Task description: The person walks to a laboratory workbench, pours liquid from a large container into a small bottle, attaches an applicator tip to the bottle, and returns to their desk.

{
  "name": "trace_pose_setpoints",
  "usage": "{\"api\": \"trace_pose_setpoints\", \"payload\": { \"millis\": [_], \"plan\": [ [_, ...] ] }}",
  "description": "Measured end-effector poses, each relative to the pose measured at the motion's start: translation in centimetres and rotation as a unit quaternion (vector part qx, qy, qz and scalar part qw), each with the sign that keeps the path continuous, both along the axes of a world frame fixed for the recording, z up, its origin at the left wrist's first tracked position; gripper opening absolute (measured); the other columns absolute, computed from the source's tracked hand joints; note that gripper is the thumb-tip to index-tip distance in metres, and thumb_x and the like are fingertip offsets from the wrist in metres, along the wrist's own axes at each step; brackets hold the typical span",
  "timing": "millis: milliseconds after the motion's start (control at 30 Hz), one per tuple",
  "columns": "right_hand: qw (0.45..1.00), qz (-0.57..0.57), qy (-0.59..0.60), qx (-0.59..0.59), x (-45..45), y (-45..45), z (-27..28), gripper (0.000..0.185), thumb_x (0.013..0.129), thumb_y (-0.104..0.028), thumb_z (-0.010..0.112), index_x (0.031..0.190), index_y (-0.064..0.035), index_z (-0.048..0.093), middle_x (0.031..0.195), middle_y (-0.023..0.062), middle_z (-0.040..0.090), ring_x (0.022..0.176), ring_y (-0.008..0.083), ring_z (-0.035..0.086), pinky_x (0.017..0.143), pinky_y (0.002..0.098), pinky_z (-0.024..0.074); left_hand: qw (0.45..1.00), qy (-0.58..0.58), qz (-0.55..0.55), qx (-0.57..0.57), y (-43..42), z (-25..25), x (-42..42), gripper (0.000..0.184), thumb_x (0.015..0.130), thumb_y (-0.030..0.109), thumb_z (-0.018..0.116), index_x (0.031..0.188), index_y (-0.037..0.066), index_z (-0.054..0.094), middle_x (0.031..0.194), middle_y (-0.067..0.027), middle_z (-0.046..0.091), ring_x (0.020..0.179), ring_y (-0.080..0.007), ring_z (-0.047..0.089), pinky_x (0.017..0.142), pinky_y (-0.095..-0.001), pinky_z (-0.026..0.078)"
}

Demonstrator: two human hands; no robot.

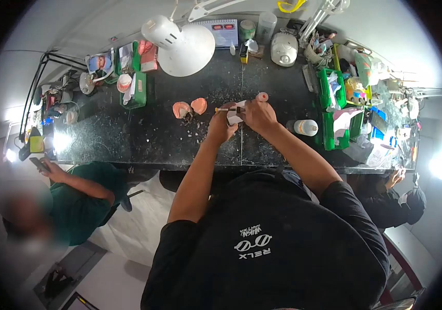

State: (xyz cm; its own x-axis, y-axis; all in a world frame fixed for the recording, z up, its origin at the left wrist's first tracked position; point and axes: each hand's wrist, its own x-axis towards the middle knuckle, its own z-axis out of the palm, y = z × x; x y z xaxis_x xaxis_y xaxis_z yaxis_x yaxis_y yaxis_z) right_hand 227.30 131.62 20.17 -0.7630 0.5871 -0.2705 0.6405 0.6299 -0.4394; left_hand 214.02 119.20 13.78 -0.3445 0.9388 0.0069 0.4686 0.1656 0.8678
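Observation:
My left hand (222, 127) is closed around a small white piece (235, 117), which looks like paper or plaster; its exact kind is unclear. My right hand (261, 114) meets it from the right, fingers wrapped round a slim tool (227, 109) with a dark part near the fingers and a yellowish tip pointing left. A pinkish round end (262, 96) sticks out above the right hand; whether it belongs to the tool I cannot tell. Left of my hands lie two pink-orange dental moulds (181, 109), (199, 106), with crumbs around them.
A white bottle (306, 127) lies right of my forearm on the dark bench (159, 144). Green bins (334, 132) stand at right, another green bin (137, 93) at left. A lamp (187, 49) hangs over the back. A person in green (84, 188) holds a phone; another person sits at right.

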Motion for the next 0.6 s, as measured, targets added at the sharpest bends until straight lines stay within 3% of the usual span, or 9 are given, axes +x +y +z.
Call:
{"api": "trace_pose_setpoints", "payload": {
  "millis": [33,133,200,300,433,500,600],
  "plan": [
    [1.0,0.003,0.002,0.004,0.0,0.1,1.3,0.03,0.089,-0.025,0.061,0.105,-0.0003,0.066,0.094,0.0227,0.072,0.085,0.037,0.072,0.077,0.0443,0.0576,0.999,0.009,0.0,-0.05,0.2,-0.1,0.0,0.063,0.075,0.007,0.077,0.133,0.008,0.052,0.119,-0.0135,0.068,0.109,-0.0312,0.067,0.09,-0.0401,0.055],
    [0.995,0.068,-0.067,-0.029,0.6,0.4,3.6,0.032,0.085,-0.026,0.067,0.101,0.0017,0.067,0.089,0.0231,0.071,0.085,0.0371,0.071,0.078,0.0449,0.0578,0.996,0.085,0.004,-0.023,0.7,0.5,0.4,0.061,0.076,0.01,0.077,0.132,0.008,0.053,0.123,-0.0133,0.066,0.114,-0.0315,0.065,0.093,-0.0409,0.054],
    [0.998,0.003,0.053,-0.019,1.1,0.3,3.1,0.04,0.08,-0.027,0.074,0.112,-0.0029,0.068,0.098,0.0256,0.07,0.093,0.0405,0.069,0.081,0.0477,0.0566,0.996,0.081,-0.006,-0.039,0.8,0.6,0.3,0.061,0.076,0.01,0.078,0.132,0.009,0.054,0.126,-0.0126,0.064,0.117,-0.0328,0.063,0.094,-0.0418,0.053],
    [0.998,0.058,-0.028,-0.026,1.2,0.8,2.5,0.049,0.077,-0.025,0.076,0.12,-0.0036,0.065,0.103,0.0265,0.069,0.097,0.0404,0.068,0.084,0.0473,0.056,0.997,0.072,0.008,0.01,0.6,0.5,0.4,0.059,0.076,0.009,0.078,0.13,0.01,0.055,0.126,-0.0126,0.064,0.116,-0.0345,0.063,0.095,-0.0418,0.053],
    [0.998,0.044,-0.027,-0.022,1.2,1.4,2.7,0.052,0.077,-0.02,0.073,0.126,-0.0047,0.062,0.098,0.025,0.07,0.099,0.0401,0.068,0.086,0.0472,0.0553,0.994,0.107,-0.016,0.008,0.8,0.7,0.3,0.06,0.076,0.007,0.078,0.131,0.01,0.055,0.126,-0.0142,0.064,0.116,-0.034,0.063,0.095,-0.041,0.054],
    [0.99,0.103,0.089,0.041,1.4,1.0,2.7,0.029,0.084,-0.01,0.066,0.109,0.0034,0.066,0.094,0.0263,0.07,0.088,0.0385,0.071,0.077,0.047,0.0576,0.995,0.097,-0.026,-0.003,0.8,0.6,0.3,0.059,0.076,0.005,0.078,0.131,0.01,0.055,0.127,-0.0135,0.063,0.116,-0.0304,0.064,0.095,-0.0387,0.054],
    [0.991,0.085,0.097,0.045,1.0,0.6,0.0,0.025,0.087,-0.007,0.061,0.109,0.0032,0.063,0.091,0.0257,0.071,0.085,0.039,0.071,0.075,0.0465,0.0577,0.999,0.034,-0.004,-0.025,0.9,0.0,0.5,0.059,0.077,0.002,0.078,0.13,0.01,0.055,0.128,-0.0106,0.063,0.115,-0.026,0.065,0.095,-0.0364,0.055]
  ]
}}
